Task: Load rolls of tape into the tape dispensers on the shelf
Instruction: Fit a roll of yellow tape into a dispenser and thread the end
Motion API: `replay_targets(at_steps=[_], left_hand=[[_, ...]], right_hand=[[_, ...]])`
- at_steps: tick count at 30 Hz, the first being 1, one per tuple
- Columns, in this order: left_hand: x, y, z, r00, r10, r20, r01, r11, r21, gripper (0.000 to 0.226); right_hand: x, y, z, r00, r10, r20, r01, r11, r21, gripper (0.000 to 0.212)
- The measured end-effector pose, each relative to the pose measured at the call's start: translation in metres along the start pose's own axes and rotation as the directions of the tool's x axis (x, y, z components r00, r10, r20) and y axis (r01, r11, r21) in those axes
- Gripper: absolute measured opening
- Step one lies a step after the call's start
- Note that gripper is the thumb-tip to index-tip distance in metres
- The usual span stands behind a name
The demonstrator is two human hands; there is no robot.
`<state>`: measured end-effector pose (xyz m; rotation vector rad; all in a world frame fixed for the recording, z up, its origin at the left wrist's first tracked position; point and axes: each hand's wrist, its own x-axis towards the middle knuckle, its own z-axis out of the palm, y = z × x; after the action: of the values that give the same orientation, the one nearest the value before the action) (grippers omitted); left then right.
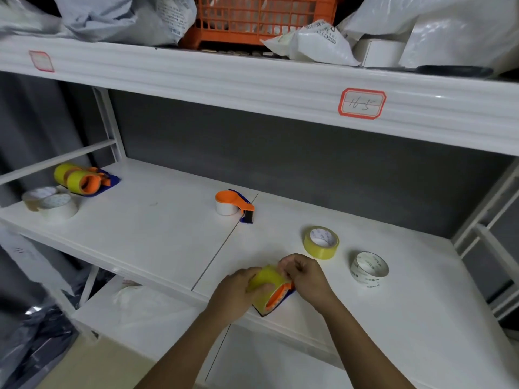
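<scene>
The white shelf [157, 220] spreads out beyond and to both sides of the fingers, with an upper shelf board [252, 80] high above them carrying an orange crate [261, 18] and pale plastic bags [323, 43]. At the shelf's front edge the left hand [238, 293] grips a yellow tape roll [268, 277], its fingers curled round the roll's left side and thumb along its front. The right hand [306, 276] is just beside it, fingers bent and pinching at the top edge of the same roll. That roll sits on an orange and blue tape dispenser [280, 297], which shows just below the right fingers. Far to the left of the fingers, at the back corner, lies a loaded dispenser pile [84, 181] with yellow rolls, and two pale rolls [53, 204] sit in front of it. Beyond the fingers stands a second dispenser [233, 204] holding a white roll. Just right of the fingers lies a loose yellow roll [321, 242], and farther right a white printed core [369, 269].
</scene>
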<state>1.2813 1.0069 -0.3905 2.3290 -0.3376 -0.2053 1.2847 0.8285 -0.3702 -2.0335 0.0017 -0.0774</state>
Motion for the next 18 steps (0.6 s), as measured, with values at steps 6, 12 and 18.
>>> replay_targets(at_steps=[6,12,18], left_hand=[[0.014,0.004,-0.016,0.994,0.066,-0.086,-0.066,0.998,0.002,0.026],[0.024,0.012,-0.027,0.972,0.23,-0.036,-0.208,0.927,0.312,0.023],[0.027,0.007,-0.033,0.972,0.229,0.05,-0.235,0.954,0.186,0.019]], right_hand=[[-0.001,0.003,0.005,0.998,-0.038,-0.059,0.038,0.999,-0.001,0.03],[-0.003,0.008,0.011,0.993,-0.041,-0.111,0.045,0.998,0.034,0.033],[-0.005,0.011,0.015,0.989,-0.027,-0.148,0.035,0.998,0.048,0.037]])
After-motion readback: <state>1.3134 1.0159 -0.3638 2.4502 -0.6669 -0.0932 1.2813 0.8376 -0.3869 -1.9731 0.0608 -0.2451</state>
